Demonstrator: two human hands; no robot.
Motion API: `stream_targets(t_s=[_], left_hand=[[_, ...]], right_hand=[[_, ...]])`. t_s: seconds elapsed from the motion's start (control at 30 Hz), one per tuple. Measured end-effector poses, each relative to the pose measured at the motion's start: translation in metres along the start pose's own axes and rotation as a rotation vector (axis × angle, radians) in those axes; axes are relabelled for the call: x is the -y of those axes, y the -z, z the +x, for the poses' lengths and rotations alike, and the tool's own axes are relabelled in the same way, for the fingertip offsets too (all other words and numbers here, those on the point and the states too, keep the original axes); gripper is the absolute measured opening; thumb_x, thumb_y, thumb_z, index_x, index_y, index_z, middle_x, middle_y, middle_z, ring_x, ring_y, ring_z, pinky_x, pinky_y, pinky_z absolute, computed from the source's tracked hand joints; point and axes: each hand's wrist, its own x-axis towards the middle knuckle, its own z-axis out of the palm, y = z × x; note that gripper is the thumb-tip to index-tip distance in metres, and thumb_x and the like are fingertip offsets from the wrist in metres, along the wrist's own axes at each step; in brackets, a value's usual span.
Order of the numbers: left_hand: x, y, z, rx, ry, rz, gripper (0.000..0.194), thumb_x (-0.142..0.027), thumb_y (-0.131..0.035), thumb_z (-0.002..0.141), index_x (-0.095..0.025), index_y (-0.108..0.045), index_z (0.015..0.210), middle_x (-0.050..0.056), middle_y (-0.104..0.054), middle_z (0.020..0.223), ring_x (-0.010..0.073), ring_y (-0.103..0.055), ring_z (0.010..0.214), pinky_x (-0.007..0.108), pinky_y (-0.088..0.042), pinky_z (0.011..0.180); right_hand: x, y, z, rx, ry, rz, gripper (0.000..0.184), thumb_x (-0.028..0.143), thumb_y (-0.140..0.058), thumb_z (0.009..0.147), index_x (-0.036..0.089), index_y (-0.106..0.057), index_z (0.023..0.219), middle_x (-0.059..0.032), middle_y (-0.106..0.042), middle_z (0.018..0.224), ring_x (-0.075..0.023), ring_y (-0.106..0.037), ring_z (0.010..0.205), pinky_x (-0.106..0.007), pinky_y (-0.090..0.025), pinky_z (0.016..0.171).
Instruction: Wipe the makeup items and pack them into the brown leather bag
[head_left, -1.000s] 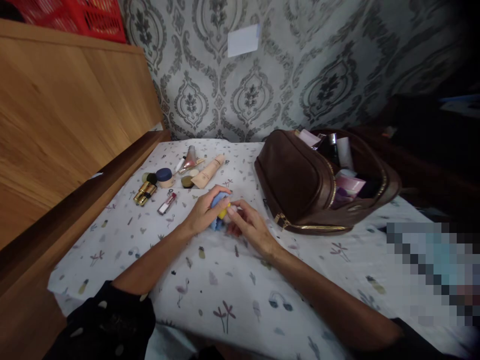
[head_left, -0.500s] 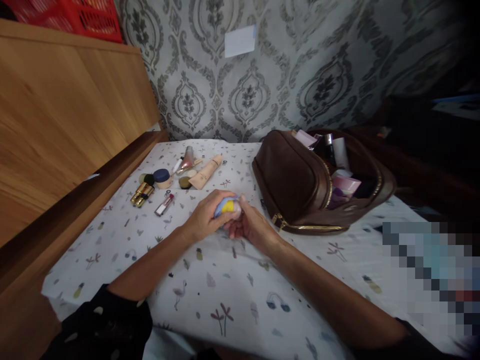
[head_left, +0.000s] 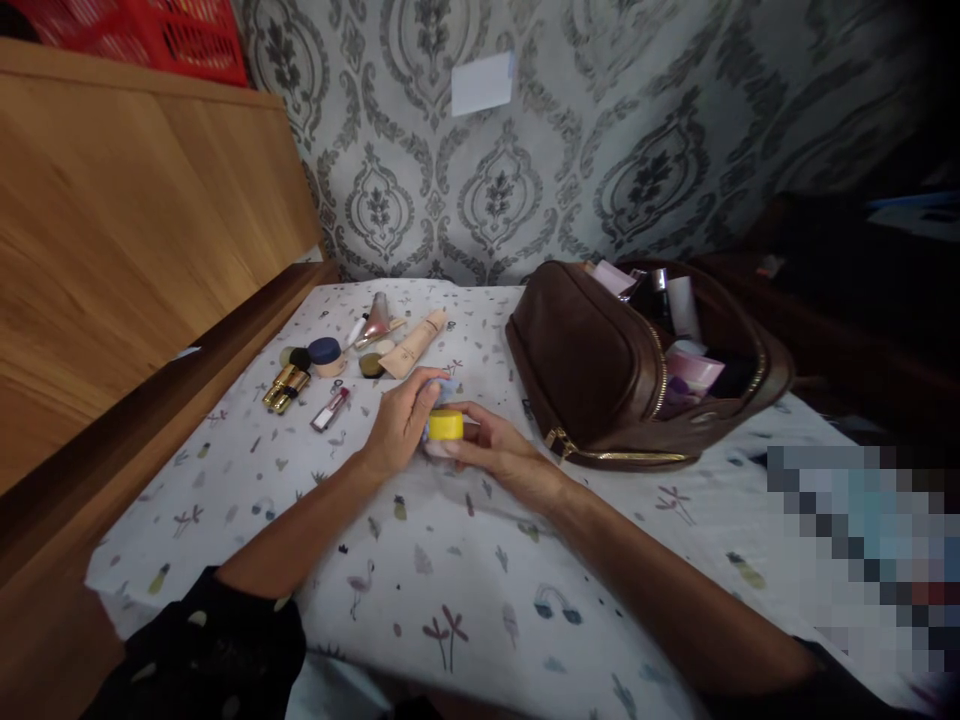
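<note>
Over the middle of the table, my right hand (head_left: 499,448) grips a small jar (head_left: 446,425) with a yellow lid and a pale body. Its lid faces up and its base is between my thumb and fingers. Just left of it, my left hand (head_left: 401,420) is closed on a light blue cloth (head_left: 444,390), which lies against the back and left side of the jar. Much of the cloth is hidden by my fingers. Beyond my left hand lie a beige squeeze tube (head_left: 416,343) and a lip gloss (head_left: 331,409).
An open brown cosmetic bag (head_left: 585,360) full of cosmetics stands at the right. Gold tubes (head_left: 286,387), a blue-lidded jar (head_left: 325,356) and other cosmetics lie at the left. A wooden cabinet (head_left: 150,200) borders the table (head_left: 300,550), with a patterned wall behind.
The jar, earlier partly wrapped in the cloth between both hands, now stands upright in my right hand with its yellow lid exposed. My left hand has drawn slightly back and up with the cloth.
</note>
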Motion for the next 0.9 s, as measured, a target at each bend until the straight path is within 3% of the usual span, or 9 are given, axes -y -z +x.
stream_targets(t_s=[0.13,0.33,0.5,0.57,0.73,0.9], left_hand=[[0.0,-0.005,0.0,-0.008,0.082,-0.066,0.042,-0.048,-0.033,0.101,-0.018,-0.058,0.113,-0.002,-0.055,0.072,0.0127,-0.049,0.063,0.025,-0.042,0.064],[0.0,-0.005,0.002,-0.106,0.168,-0.129,0.044,-0.051,-0.032,0.1,-0.018,-0.057,0.116,0.006,-0.064,0.108,0.0177,-0.059,0.098,0.03,-0.045,0.09],[-0.001,-0.01,0.001,0.116,0.209,-0.289,0.049,-0.058,-0.036,0.097,-0.018,-0.062,0.107,0.006,-0.066,0.099,0.0201,-0.06,0.094,0.031,-0.048,0.085],[0.002,-0.014,0.0,0.116,0.263,-0.338,0.051,-0.062,-0.039,0.094,-0.017,-0.063,0.102,0.005,-0.066,0.092,0.0195,-0.059,0.088,0.03,-0.048,0.08],[0.008,-0.019,-0.001,0.043,0.454,-0.483,0.054,-0.068,-0.05,0.085,-0.016,-0.065,0.085,0.001,-0.065,0.079,0.017,-0.058,0.077,0.028,-0.048,0.073],[0.001,-0.02,-0.003,-0.026,0.582,-0.532,0.053,-0.069,-0.063,0.073,-0.016,-0.067,0.077,0.002,-0.065,0.072,0.0189,-0.059,0.073,0.031,-0.049,0.07]], right_hand=[[-0.002,-0.005,-0.001,0.029,0.006,-0.014,0.058,0.033,-0.09,0.056,0.021,-0.055,0.101,0.0031,-0.065,0.084,-0.0122,-0.061,0.077,-0.027,-0.047,0.077],[-0.005,-0.002,0.003,-0.27,0.222,-0.095,0.053,0.041,-0.087,0.059,0.023,-0.055,0.098,0.0018,-0.061,0.098,-0.0137,-0.061,0.083,-0.028,-0.05,0.078],[-0.011,0.007,0.008,-0.393,0.455,-0.385,0.049,0.044,-0.082,0.065,0.022,-0.062,0.104,-0.0035,-0.067,0.102,-0.0212,-0.062,0.096,-0.037,-0.048,0.089],[-0.013,0.007,0.007,-0.441,0.534,-0.568,0.045,0.041,-0.081,0.069,0.023,-0.065,0.107,-0.0053,-0.068,0.107,-0.0235,-0.06,0.101,-0.04,-0.047,0.091],[-0.011,-0.003,-0.003,-0.376,0.586,-0.866,0.042,0.021,-0.077,0.074,0.024,-0.065,0.114,-0.0064,-0.063,0.104,-0.0236,-0.056,0.101,-0.04,-0.047,0.091],[-0.005,-0.009,-0.01,-0.284,0.555,-0.921,0.053,0.024,-0.077,0.077,0.025,-0.057,0.126,-0.004,-0.055,0.103,-0.0198,-0.056,0.096,-0.033,-0.05,0.085]])
